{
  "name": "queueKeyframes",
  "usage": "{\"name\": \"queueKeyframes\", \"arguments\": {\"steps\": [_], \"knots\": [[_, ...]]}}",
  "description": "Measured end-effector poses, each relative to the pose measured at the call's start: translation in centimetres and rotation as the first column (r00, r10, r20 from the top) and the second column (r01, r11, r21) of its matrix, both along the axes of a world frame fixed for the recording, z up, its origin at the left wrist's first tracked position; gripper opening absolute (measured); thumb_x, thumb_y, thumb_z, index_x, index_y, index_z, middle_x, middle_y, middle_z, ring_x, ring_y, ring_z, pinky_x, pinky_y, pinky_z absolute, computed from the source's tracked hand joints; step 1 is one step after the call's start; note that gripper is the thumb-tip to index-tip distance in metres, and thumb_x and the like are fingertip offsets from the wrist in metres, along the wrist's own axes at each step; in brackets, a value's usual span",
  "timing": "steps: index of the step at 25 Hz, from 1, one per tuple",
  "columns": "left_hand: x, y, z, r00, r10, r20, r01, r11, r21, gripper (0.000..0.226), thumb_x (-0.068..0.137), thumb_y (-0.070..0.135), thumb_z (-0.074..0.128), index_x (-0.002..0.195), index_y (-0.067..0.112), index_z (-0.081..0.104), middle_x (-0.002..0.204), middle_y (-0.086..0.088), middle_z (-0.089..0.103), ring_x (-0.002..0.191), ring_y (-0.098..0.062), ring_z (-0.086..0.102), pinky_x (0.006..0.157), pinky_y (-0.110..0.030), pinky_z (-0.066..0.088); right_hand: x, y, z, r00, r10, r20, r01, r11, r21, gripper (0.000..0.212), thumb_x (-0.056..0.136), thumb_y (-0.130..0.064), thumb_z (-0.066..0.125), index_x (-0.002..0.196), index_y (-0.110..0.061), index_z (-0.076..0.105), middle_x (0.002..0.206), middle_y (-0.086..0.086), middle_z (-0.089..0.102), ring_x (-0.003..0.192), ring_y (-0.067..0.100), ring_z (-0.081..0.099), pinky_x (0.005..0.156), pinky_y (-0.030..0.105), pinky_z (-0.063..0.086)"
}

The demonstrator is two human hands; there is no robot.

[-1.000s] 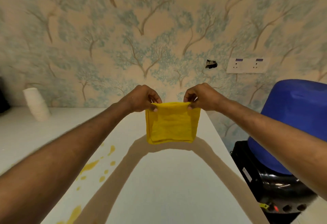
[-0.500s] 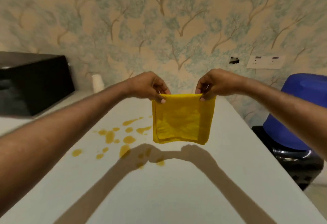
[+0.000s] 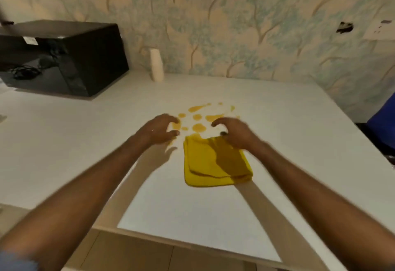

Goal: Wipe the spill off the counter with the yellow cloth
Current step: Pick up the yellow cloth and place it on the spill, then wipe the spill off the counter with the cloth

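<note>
Head view: yellow cloth [image 3: 215,163] lies folded flat on the white worktop [image 3: 277,116], roughly centre, several layers visible at its near edge. Its far edge touches the nearest puddle of the spill [image 3: 199,121]; the rest of the spill, a scatter of orange-yellow drops and streaks, sits just beyond the cloth toward the wall.

Left hand [image 3: 159,130]: empty, fingers spread and curled, palm down, just left of the cloth's far-left corner, not touching the cloth. Fingertips are right at the left edge of the drops; cannot tell if they contact the worktop. Motion blur on it.

Right hand [image 3: 233,134]: also released, fingers curled, grasping nothing, over the cloth's far-right corner. Wrist overlaps that corner in the view; cannot tell if it presses the cloth or hovers above. Its forearm casts a dark shadow across the cloth's right half.

Both forearms bare, reaching in from the lower corners; a bit of blue sleeve [image 3: 17,260] at bottom left.

Background: black microwave [image 3: 70,57] on the worktop at far left, white stack of cups [image 3: 156,65] against the wallpapered wall [image 3: 235,24], just right of the microwave. Blue object [image 3: 384,121] at the right edge, off the worktop.
</note>
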State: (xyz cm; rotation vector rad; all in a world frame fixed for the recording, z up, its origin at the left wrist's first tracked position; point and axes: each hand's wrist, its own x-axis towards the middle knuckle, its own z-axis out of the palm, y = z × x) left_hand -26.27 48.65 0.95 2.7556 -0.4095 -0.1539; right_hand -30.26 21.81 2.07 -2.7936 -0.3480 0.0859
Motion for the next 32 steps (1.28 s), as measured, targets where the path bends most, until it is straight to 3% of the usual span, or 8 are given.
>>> {"name": "queueKeyframes", "arguments": {"steps": [2,5,8,12,16,22,27,32], "knots": [[-1.2,5.2,-5.7,0.978,0.194,0.072,-0.192,0.981,-0.036,0.055,0.098,0.043,0.051,0.143,0.011,0.055,0.153,-0.011,0.051,0.144,-0.025,0.045,0.119,-0.035,0.031,-1.7,3.2,-7.0,0.999,0.035,-0.007,-0.035,0.999,0.011,0.047,0.1,-0.037,0.047,0.146,-0.028,0.045,0.16,0.001,0.039,0.149,0.022,0.033,0.121,0.052,0.022],[-2.4,13.2,-10.8,0.897,0.365,0.251,-0.387,0.921,0.043,0.065,0.092,0.041,0.036,0.144,0.008,0.053,0.156,-0.016,0.046,0.148,-0.033,0.04,0.12,-0.051,0.027,-3.3,5.0,-12.4,0.998,0.047,0.034,-0.043,0.993,-0.111,0.059,0.101,-0.058,0.022,0.156,-0.038,0.02,0.169,-0.006,0.011,0.157,0.019,0.005,0.124,0.054,0.004],[-2.6,18.4,-12.5,0.869,0.43,0.246,-0.462,0.882,0.091,0.061,0.102,0.042,0.025,0.153,0.012,0.039,0.167,-0.011,0.027,0.157,-0.027,0.019,0.123,-0.057,0.015,-3.5,3.1,-13.3,0.991,0.106,0.077,-0.094,0.985,-0.142,0.063,0.097,-0.067,0.01,0.156,-0.045,0.008,0.169,-0.012,0.002,0.157,0.015,-0.003,0.125,0.053,0.002],[-1.1,18.8,-13.0,0.896,0.397,0.199,-0.415,0.908,0.057,0.057,0.105,0.044,0.027,0.159,0.027,0.026,0.171,0.004,0.006,0.159,-0.013,-0.001,0.124,-0.056,0.003,-1.3,-2.9,-13.3,0.996,0.081,0.045,-0.07,0.978,-0.196,0.067,0.088,-0.079,0.006,0.15,-0.058,-0.006,0.165,-0.023,-0.009,0.156,0.013,-0.008,0.123,0.057,0.002],[-0.6,19.1,-13.1,0.911,0.4,0.097,-0.408,0.91,0.071,0.06,0.103,0.054,0.021,0.16,0.035,0.018,0.17,0.01,0.009,0.158,-0.007,0.001,0.125,-0.053,-0.003,7.0,-7.9,-13.0,0.994,-0.106,0.001,0.102,0.957,-0.272,0.074,0.081,-0.084,0.005,0.15,-0.058,-0.005,0.167,-0.019,-0.007,0.156,0.015,-0.006,0.12,0.064,0.006],[-0.4,19.2,-13.1,0.91,0.405,0.089,-0.411,0.91,0.063,0.063,0.101,0.058,0.013,0.16,0.035,0.014,0.169,0.013,0.008,0.157,-0.003,-0.001,0.126,-0.051,-0.004,23.9,-6.3,-13.1,0.957,-0.291,-0.009,0.284,0.939,-0.195,0.079,0.084,-0.082,0.013,0.155,-0.047,0.009,0.169,-0.009,0.003,0.157,0.024,0.001,0.116,0.071,0.002],[-0.4,19.0,-12.9,0.918,0.39,0.066,-0.394,0.916,0.073,0.061,0.102,0.058,0.012,0.16,0.039,0.007,0.169,0.016,0.001,0.157,-0.001,-0.006,0.127,-0.05,-0.007,29.0,6.7,-12.6,0.995,-0.086,-0.043,0.077,0.979,-0.188,0.069,0.094,-0.068,0.023,0.157,-0.042,0.01,0.17,-0.005,0.002,0.157,0.027,-0.001,0.117,0.071,-0.001],[0.1,19.7,-13.4,0.921,0.385,0.055,-0.389,0.917,0.088,0.061,0.102,0.056,0.011,0.16,0.038,0.004,0.17,0.014,-0.002,0.157,-0.002,-0.009,0.126,-0.051,-0.01,21.8,15.1,-13.5,0.915,0.401,-0.034,-0.399,0.891,-0.216,0.068,0.091,-0.072,0.018,0.154,-0.049,0.005,0.169,-0.013,0.005,0.156,0.017,0.0,0.119,0.062,-0.003]]}}
